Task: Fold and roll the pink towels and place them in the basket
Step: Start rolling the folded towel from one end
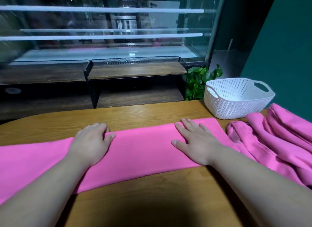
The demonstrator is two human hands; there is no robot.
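Head camera: we see the right hand lying flat with fingers spread on a folded pink towel, a long band stretched across the wooden table under both hands. The left hand rests on the same band with its thumb on top and its fingers bent down over the far edge, though we cannot tell whether they pinch the cloth. Just to the right of the right hand lies a rumpled heap of pink towels, and beyond that hand, further right, stands the white basket, touching the heap.
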